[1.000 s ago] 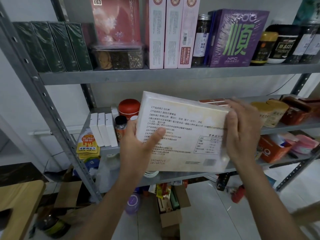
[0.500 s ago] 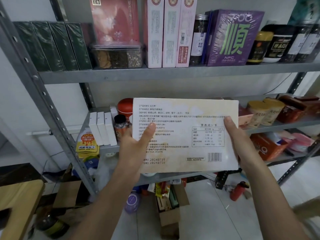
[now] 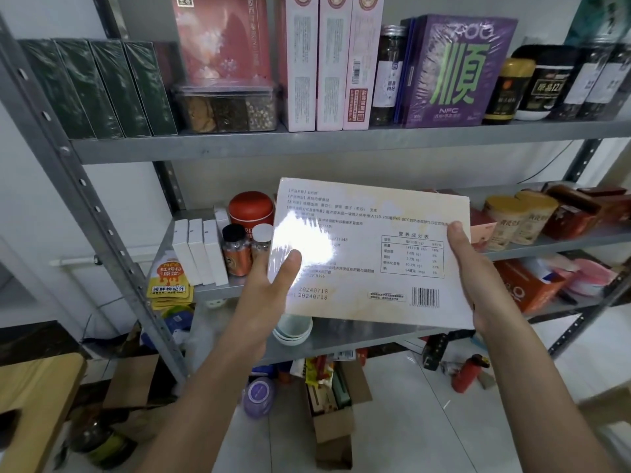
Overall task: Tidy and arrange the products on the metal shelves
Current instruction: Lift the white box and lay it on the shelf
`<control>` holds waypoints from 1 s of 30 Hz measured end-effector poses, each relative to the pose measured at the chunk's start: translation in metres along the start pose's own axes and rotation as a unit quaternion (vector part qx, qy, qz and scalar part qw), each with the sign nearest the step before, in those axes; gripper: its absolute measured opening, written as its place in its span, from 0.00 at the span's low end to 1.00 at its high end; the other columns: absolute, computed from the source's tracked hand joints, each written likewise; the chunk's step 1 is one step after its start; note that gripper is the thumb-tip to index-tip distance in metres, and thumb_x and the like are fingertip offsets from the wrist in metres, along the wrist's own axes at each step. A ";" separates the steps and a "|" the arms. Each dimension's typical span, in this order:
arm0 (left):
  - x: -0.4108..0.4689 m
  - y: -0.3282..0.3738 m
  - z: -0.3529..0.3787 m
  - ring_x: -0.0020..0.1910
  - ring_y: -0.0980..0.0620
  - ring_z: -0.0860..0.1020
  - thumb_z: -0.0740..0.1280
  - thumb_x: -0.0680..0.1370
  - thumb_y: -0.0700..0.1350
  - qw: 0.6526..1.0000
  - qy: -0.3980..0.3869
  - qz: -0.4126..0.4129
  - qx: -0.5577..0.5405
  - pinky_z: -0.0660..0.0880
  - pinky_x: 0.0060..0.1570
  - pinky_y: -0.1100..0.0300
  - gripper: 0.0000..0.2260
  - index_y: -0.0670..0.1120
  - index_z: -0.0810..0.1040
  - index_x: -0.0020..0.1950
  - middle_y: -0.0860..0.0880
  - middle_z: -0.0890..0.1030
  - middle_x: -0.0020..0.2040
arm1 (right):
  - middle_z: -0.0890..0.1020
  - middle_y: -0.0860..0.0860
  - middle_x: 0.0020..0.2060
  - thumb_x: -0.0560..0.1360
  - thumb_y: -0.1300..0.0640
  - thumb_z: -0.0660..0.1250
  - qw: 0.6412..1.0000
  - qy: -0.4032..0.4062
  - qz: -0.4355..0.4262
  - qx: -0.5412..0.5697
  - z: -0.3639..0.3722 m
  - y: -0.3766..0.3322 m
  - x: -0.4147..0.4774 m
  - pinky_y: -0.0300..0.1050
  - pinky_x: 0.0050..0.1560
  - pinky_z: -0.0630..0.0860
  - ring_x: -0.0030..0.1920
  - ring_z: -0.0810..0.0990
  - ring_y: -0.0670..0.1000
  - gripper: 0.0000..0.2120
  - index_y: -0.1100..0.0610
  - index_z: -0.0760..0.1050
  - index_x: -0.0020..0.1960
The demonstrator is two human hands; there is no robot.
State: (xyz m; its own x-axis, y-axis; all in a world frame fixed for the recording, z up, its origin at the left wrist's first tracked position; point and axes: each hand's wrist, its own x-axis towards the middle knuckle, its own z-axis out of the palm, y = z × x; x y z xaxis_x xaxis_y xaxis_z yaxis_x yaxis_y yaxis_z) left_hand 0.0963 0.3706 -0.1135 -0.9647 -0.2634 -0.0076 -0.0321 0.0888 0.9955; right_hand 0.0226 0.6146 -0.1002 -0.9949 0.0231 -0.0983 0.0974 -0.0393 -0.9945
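I hold a flat cream box (image 3: 372, 254) in front of the middle metal shelf (image 3: 546, 245), its printed back with a barcode facing me. My left hand (image 3: 269, 288) grips its lower left edge, thumb pressed on the face. My right hand (image 3: 467, 268) grips the right edge, thumb on the front. Glare covers the box's left part. The top shelf (image 3: 307, 143) carries dark green boxes (image 3: 99, 87), pink-white boxes (image 3: 327, 63) and a purple box (image 3: 454, 70).
On the middle shelf stand white boxes (image 3: 199, 254), small bottles (image 3: 235, 249), a red tin (image 3: 251, 208) and yellow tubs (image 3: 519, 216). Lower down sit bowls (image 3: 293, 331) and an orange box (image 3: 526, 285). Open cartons (image 3: 334, 404) and a red extinguisher (image 3: 467, 372) lie on the floor.
The box has been turned from tilted to nearly level and shifted slightly right. My right hand slid from the upper right corner down onto the right edge.
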 end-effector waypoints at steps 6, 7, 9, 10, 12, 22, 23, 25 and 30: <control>0.009 0.003 -0.001 0.49 0.59 0.81 0.59 0.80 0.57 0.996 0.045 -0.032 -0.075 0.80 0.41 0.66 0.20 0.52 0.72 0.69 0.52 0.82 0.59 | 0.86 0.50 0.50 0.79 0.41 0.58 0.995 -0.095 -0.021 0.007 -0.002 0.002 -0.007 0.54 0.51 0.80 0.51 0.84 0.53 0.18 0.50 0.75 0.62; 0.011 0.003 -0.002 0.49 0.60 0.81 0.59 0.81 0.56 0.995 0.047 -0.037 -0.076 0.79 0.37 0.68 0.19 0.52 0.71 0.70 0.51 0.82 0.59 | 0.85 0.51 0.51 0.79 0.41 0.58 0.995 -0.101 -0.024 -0.001 0.000 0.005 -0.007 0.53 0.49 0.82 0.51 0.84 0.52 0.20 0.50 0.75 0.63; 0.013 0.002 -0.005 0.50 0.60 0.80 0.59 0.81 0.57 0.996 0.048 -0.034 -0.071 0.77 0.39 0.68 0.20 0.52 0.71 0.70 0.51 0.81 0.60 | 0.86 0.50 0.49 0.79 0.41 0.58 0.997 -0.073 -0.028 -0.006 0.004 0.010 -0.008 0.47 0.40 0.82 0.47 0.85 0.50 0.19 0.51 0.77 0.60; 0.012 0.003 -0.005 0.50 0.60 0.80 0.59 0.81 0.57 0.996 0.046 -0.030 -0.072 0.76 0.42 0.68 0.19 0.53 0.71 0.70 0.52 0.81 0.60 | 0.86 0.50 0.47 0.79 0.42 0.59 0.998 -0.049 -0.026 -0.001 0.007 0.012 -0.008 0.45 0.37 0.81 0.45 0.86 0.50 0.18 0.52 0.78 0.59; 0.013 0.003 -0.007 0.48 0.62 0.80 0.59 0.81 0.57 0.997 0.038 -0.026 -0.065 0.75 0.43 0.67 0.19 0.53 0.72 0.69 0.53 0.82 0.59 | 0.87 0.50 0.45 0.79 0.43 0.60 1.000 -0.012 -0.019 0.011 0.011 0.016 -0.008 0.43 0.32 0.80 0.42 0.86 0.49 0.16 0.53 0.78 0.56; 0.009 -0.009 0.009 0.77 0.50 0.55 0.59 0.76 0.67 0.873 0.096 0.278 0.389 0.60 0.72 0.44 0.37 0.52 0.52 0.79 0.50 0.55 0.79 | 0.85 0.50 0.42 0.78 0.44 0.64 0.995 0.099 -0.032 0.003 0.028 0.022 -0.016 0.51 0.44 0.82 0.45 0.84 0.52 0.12 0.53 0.78 0.47; 0.007 -0.011 0.020 0.78 0.48 0.55 0.62 0.74 0.66 0.840 0.056 0.328 0.428 0.59 0.73 0.43 0.39 0.50 0.54 0.79 0.47 0.55 0.79 | 0.85 0.51 0.42 0.78 0.44 0.64 0.994 0.105 -0.040 -0.005 0.033 0.022 -0.018 0.52 0.46 0.82 0.45 0.84 0.52 0.14 0.54 0.78 0.48; 0.007 -0.023 0.040 0.76 0.43 0.60 0.69 0.71 0.60 0.756 0.017 0.414 0.506 0.60 0.72 0.41 0.39 0.47 0.62 0.77 0.41 0.62 0.77 | 0.84 0.51 0.43 0.78 0.43 0.64 0.993 0.106 -0.046 -0.016 0.044 0.021 -0.022 0.51 0.45 0.83 0.44 0.84 0.51 0.17 0.57 0.78 0.52; 0.022 -0.041 0.060 0.70 0.41 0.70 0.69 0.76 0.50 0.704 0.116 0.463 0.526 0.65 0.69 0.44 0.27 0.46 0.69 0.73 0.40 0.72 0.71 | 0.84 0.53 0.45 0.77 0.45 0.66 0.998 0.038 0.027 0.050 0.059 0.024 -0.036 0.42 0.33 0.81 0.41 0.84 0.51 0.15 0.56 0.77 0.54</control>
State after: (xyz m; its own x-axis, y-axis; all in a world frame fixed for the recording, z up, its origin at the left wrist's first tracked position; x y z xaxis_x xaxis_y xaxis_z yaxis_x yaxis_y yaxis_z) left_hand 0.0606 0.4185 -0.1597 -0.6339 0.2366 0.7363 0.2884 0.9557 -0.0589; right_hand 0.0595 0.5542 -0.1188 -0.9829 0.0947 -0.1577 0.1436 -0.1411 -0.9795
